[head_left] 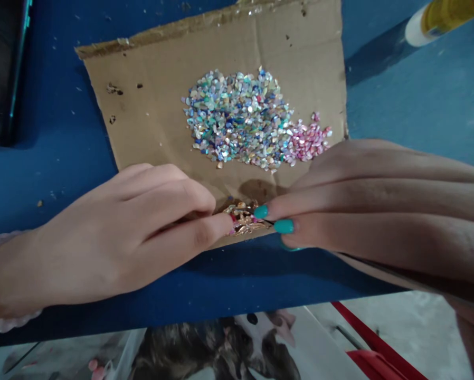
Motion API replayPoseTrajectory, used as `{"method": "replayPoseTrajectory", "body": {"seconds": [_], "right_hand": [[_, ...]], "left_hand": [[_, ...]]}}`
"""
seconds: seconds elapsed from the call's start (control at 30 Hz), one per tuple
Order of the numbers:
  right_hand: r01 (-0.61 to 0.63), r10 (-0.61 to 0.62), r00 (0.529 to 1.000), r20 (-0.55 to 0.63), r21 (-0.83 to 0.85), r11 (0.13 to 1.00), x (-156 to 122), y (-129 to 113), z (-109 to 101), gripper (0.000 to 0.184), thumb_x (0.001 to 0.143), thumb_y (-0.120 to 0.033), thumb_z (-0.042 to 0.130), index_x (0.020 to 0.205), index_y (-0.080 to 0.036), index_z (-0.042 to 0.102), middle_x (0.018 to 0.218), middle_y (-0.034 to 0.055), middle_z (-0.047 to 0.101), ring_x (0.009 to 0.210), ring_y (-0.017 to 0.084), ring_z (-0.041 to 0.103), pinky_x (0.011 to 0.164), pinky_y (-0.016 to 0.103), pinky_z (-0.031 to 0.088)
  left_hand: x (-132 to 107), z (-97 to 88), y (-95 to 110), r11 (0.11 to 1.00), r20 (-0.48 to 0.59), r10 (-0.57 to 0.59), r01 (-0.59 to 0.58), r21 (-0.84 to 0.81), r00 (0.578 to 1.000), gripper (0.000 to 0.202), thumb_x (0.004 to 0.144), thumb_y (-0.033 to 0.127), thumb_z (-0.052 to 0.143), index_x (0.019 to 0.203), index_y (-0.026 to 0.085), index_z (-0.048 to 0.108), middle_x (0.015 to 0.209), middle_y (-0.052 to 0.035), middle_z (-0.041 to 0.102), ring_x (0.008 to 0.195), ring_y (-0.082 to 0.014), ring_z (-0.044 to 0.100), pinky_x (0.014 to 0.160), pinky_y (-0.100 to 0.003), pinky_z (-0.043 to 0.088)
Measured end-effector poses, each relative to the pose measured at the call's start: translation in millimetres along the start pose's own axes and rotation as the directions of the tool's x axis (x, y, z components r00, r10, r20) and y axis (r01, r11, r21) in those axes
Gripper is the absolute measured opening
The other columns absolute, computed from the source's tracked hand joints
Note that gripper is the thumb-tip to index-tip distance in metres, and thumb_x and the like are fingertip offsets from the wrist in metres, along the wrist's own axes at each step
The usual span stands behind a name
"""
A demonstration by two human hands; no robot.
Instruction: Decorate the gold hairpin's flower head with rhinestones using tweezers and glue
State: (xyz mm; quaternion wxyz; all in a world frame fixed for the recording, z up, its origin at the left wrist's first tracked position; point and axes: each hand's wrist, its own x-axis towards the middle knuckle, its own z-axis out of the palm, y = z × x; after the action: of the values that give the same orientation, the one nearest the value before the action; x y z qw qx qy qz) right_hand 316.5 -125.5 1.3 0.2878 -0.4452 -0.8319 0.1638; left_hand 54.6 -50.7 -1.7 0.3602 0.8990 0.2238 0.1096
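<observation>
A torn piece of brown cardboard (pixel 161 89) lies on a blue table (pixel 55 158). On it sits a heap of small multicoloured stone chips (pixel 237 119), with a smaller pink patch (pixel 308 141) at its right edge. At the cardboard's near edge lies a small gold-coloured cluster (pixel 245 217). My left hand (pixel 114 248) rests on the table with its fingers curled, fingertips pressed against that cluster. My right hand (pixel 383 206), with teal nails, reaches in from the right, its fingers stretched out and held together, tips touching the same cluster.
A white and yellow glue bottle (pixel 435 18) lies at the back right. A dark phone-like object (pixel 1 68) sits at the far left. Below the table's near edge are a picture of a dog (pixel 229 343) and something red (pixel 371 359).
</observation>
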Motion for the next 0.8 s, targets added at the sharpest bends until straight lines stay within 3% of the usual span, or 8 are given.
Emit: {"method": "replayPoseTrajectory", "body": {"seconds": [0.1,0.27,0.4,0.6,0.8], "right_hand": [[0.157,-0.156,0.987,-0.025,0.038,0.987,2,-3,0,0.032,0.102,-0.032,0.041,0.091,-0.028,0.071,0.103,0.0006,0.077,0.101,0.018,0.073,0.099,0.028,0.06],[0.152,-0.155,0.986,-0.062,-0.051,0.987,2,-5,4,0.041,0.105,-0.033,0.033,0.085,-0.028,0.068,0.095,-0.0008,0.076,0.088,0.016,0.073,0.094,0.028,0.06],[0.177,-0.18,0.981,-0.074,-0.049,0.983,2,-3,8,0.036,0.104,-0.035,0.037,0.088,-0.027,0.068,0.096,-0.0003,0.077,0.088,0.016,0.074,0.093,0.03,0.061],[0.161,-0.162,0.982,-0.095,-0.018,0.987,4,-4,11,0.034,0.105,-0.037,0.037,0.09,-0.025,0.066,0.092,0.0,0.077,0.087,0.017,0.074,0.09,0.031,0.06],[0.225,-0.228,0.972,-0.062,-0.04,0.973,4,0,7,0.04,0.106,-0.038,0.034,0.086,-0.027,0.068,0.098,0.0002,0.076,0.091,0.016,0.073,0.091,0.028,0.06]], "left_hand": [[2,0.0,0,1.0,-0.003,-0.002,0.002,0.01,1.0,0.022,0.103,0.036,0.046,0.096,0.027,0.065,0.086,0.0083,0.072,0.074,-0.0086,0.064,0.066,-0.024,0.046],[5,1.7,-1,0.999,0.011,0.02,-0.02,0.042,1.0,0.027,0.101,0.039,0.045,0.09,0.027,0.068,0.085,0.0067,0.073,0.076,-0.0113,0.066,0.067,-0.025,0.049],[4,3.6,-2,0.997,0.004,0.039,-0.039,0.069,0.999,0.025,0.099,0.037,0.048,0.089,0.028,0.069,0.082,0.0063,0.072,0.077,-0.0123,0.066,0.066,-0.025,0.051],[2,1.5,-3,0.982,-0.031,0.141,-0.136,0.128,0.99,0.02,0.096,0.028,0.05,0.103,0.03,0.07,0.092,0.0067,0.073,0.082,-0.0125,0.068,0.07,-0.026,0.051],[-1,2.9,-5,0.958,-0.004,0.193,-0.188,0.218,0.981,0.027,0.098,0.026,0.045,0.112,0.031,0.067,0.095,0.0035,0.074,0.09,-0.0157,0.068,0.075,-0.03,0.053]]}}
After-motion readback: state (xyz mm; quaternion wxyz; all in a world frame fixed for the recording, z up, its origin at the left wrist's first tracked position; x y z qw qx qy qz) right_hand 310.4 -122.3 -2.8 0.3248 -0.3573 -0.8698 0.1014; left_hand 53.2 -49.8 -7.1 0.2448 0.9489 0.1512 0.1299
